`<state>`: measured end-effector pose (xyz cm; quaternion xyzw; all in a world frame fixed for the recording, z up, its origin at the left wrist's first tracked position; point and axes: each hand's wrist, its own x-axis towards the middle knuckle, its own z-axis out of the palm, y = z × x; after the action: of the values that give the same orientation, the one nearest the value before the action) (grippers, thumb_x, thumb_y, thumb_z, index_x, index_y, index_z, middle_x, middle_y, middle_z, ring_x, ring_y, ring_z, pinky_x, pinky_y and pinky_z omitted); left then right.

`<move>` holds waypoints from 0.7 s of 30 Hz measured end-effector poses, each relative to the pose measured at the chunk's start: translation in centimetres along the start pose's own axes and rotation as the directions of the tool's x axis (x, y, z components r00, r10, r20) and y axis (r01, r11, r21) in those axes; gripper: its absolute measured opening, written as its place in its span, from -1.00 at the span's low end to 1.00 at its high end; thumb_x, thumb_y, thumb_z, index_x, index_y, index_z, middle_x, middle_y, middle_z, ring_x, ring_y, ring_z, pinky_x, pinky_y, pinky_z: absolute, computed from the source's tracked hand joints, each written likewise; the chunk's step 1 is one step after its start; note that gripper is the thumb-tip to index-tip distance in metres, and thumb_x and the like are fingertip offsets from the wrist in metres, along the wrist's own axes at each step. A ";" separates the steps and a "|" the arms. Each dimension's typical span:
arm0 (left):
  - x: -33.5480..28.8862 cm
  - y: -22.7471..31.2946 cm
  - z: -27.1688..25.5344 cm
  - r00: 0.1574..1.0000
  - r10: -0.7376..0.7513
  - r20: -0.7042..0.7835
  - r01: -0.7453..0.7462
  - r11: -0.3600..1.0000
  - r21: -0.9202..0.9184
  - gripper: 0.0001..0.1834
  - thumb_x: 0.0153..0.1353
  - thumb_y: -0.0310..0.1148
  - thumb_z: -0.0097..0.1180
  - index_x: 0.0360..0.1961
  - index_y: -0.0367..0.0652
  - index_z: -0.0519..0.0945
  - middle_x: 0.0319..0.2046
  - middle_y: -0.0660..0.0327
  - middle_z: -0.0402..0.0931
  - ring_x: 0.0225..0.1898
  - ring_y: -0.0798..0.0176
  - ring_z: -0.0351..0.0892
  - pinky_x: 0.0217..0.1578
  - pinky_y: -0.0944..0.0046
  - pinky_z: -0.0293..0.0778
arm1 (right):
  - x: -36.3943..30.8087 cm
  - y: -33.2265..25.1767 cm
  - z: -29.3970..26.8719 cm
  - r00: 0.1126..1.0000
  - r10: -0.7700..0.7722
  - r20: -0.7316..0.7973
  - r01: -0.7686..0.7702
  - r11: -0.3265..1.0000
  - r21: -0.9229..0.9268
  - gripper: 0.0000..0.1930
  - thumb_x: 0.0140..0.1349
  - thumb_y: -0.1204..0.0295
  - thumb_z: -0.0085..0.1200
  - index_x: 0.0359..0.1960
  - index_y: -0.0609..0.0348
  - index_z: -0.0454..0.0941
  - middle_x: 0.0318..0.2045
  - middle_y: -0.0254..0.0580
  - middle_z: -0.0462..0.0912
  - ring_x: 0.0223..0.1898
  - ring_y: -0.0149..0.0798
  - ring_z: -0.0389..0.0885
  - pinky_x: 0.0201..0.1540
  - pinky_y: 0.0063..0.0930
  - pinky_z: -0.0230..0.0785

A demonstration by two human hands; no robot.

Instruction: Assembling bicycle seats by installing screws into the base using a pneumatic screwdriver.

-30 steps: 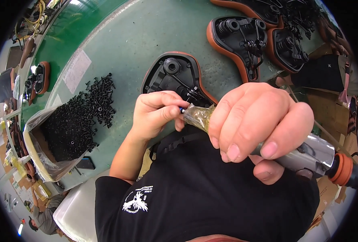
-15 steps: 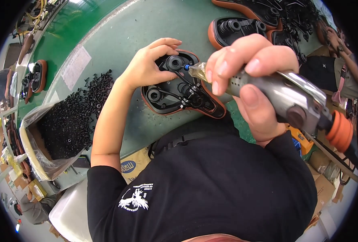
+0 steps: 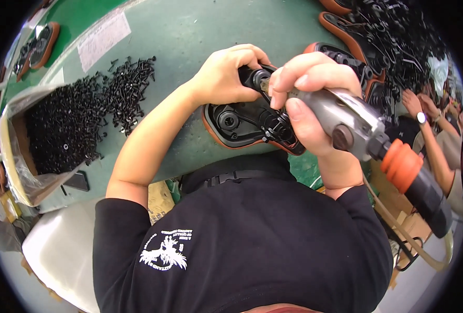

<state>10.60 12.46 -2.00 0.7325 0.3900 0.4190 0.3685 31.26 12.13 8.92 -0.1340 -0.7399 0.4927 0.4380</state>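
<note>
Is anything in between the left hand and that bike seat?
No, nothing that I can see. The left hand touches the bike seat at its wide end. The right hand holds a silver tool over the seat, but that isn't between them.

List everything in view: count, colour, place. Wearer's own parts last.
Held saddle: 1, black underside, brown rim, centre
Power tool: 1, silver with orange rings, right of centre
Other saddles: at least 3, black and brown, upper right
Far saddles: at least 2, black and brown, upper left
Black parts: uncountable heap, upper right
Screws: uncountable, black, left
Lined box: 1, pale rim, left
Paper sheet: 1, white, upper left
Workbench: 1, grey-green, under the saddle
Hose: 1, tan, lower right
Co-worker's arm: at least 1, right edge
Shirt: 1, black, lower centre
Left hand: 1, bare, gripping held saddle
Right hand: 1, bare, around tool
</note>
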 end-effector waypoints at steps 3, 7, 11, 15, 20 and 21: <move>-0.1 -0.8 0.2 0.999 0.034 0.002 -0.034 0.999 0.006 -0.58 -0.20 -0.37 0.53 -0.34 -0.19 0.53 -0.02 0.17 0.71 -0.02 0.02 0.71 0.02 0.11 0.62 | 0.7 0.8 -0.7 0.995 0.012 0.100 -0.013 1.000 0.007 -0.78 0.33 0.68 0.12 -0.10 0.13 0.42 -0.26 -0.03 0.64 -0.31 -0.18 0.66 -0.07 -0.14 0.61; 0.2 -1.1 0.5 1.000 0.020 -0.004 -0.020 1.000 0.005 -0.57 -0.21 -0.36 0.54 -0.31 -0.20 0.57 -0.03 0.13 0.70 0.00 -0.02 0.70 0.05 0.09 0.62 | 1.0 1.9 0.8 0.992 0.103 -0.069 -0.092 0.986 0.141 -0.83 0.34 0.70 0.07 -0.18 0.15 0.40 -0.37 -0.08 0.63 -0.33 -0.17 0.68 -0.10 -0.15 0.62; 0.0 -1.1 1.2 0.999 -0.029 -0.043 0.029 1.000 0.002 -0.58 -0.18 -0.37 0.53 -0.27 -0.21 0.62 0.00 0.05 0.70 0.05 -0.07 0.70 0.13 0.07 0.61 | 1.3 1.0 0.6 0.996 0.072 -0.044 -0.070 0.997 0.033 -0.74 0.35 0.70 0.07 0.00 0.16 0.40 -0.04 0.17 0.66 -0.32 -0.22 0.68 -0.06 -0.21 0.61; -1.5 0.0 -2.3 0.991 0.072 -0.109 -0.055 0.986 0.156 -0.59 -0.18 -0.44 0.49 -0.22 -0.22 0.67 0.03 0.06 0.71 0.06 0.01 0.72 0.13 0.08 0.63 | -1.7 -2.5 -1.0 0.983 -0.060 -0.172 0.083 0.988 0.129 -0.75 0.45 0.49 0.07 0.10 0.08 0.36 0.11 0.25 0.56 -0.30 -0.23 0.64 -0.08 -0.15 0.54; -0.9 -2.6 -16.3 0.618 -0.365 -0.696 0.497 0.868 -0.014 -0.59 0.05 -0.44 0.58 -0.06 -0.31 0.76 0.04 0.10 0.74 -0.07 0.27 0.73 0.01 0.29 0.62 | -10.9 -4.5 -5.1 0.768 0.330 -0.548 -0.257 0.944 0.208 -0.79 0.35 0.62 0.04 -0.01 0.19 0.44 -0.06 0.18 0.66 -0.40 -0.20 0.64 -0.19 -0.20 0.55; -2.6 -4.5 -20.8 0.461 -0.343 -0.818 0.330 0.922 -0.200 -0.54 0.10 -0.36 0.61 -0.04 -0.41 0.75 -0.07 0.10 0.76 -0.12 0.27 0.73 -0.04 0.33 0.60 | -12.1 -4.1 -5.2 0.644 0.440 -0.625 -0.372 0.895 0.247 -0.80 0.33 0.66 0.05 -0.05 0.21 0.46 -0.09 0.17 0.69 -0.42 -0.20 0.65 -0.22 -0.24 0.56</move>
<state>-10.20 16.53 1.08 0.3456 0.6519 0.6399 0.2149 43.28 5.70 6.83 -0.4421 -0.4597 0.5321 0.5569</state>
